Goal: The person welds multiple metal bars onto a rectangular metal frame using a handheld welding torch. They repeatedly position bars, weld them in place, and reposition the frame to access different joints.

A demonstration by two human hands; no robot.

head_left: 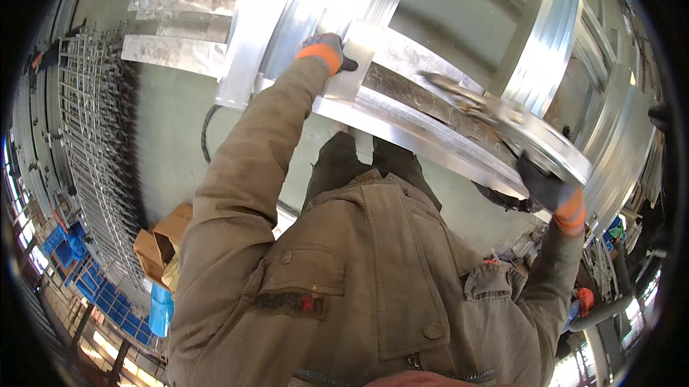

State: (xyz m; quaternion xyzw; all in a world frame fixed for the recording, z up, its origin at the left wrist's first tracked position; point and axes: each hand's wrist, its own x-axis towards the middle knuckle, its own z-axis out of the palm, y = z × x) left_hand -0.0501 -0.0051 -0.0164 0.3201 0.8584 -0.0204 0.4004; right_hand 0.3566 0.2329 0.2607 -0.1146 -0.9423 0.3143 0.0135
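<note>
My left hand, in a dark glove with an orange cuff, is on a long, shiny metal profile. Its thumb sticks out to the right, while the fingers bend down over the metal and are partly hidden. On the right, my right hand, gloved the same way, is closed around the near end of a long silver hand tool. The tool slants up to the left over a crosswise metal beam, and its narrow hooked end lies above the beam. Motion blurs it, so its exact kind is unclear.
More bright profiles run away from me at the right. Flat metal strips stick out at the left. Farther left stands a large rack of metal grating. A cardboard box and a dark cable are nearer me.
</note>
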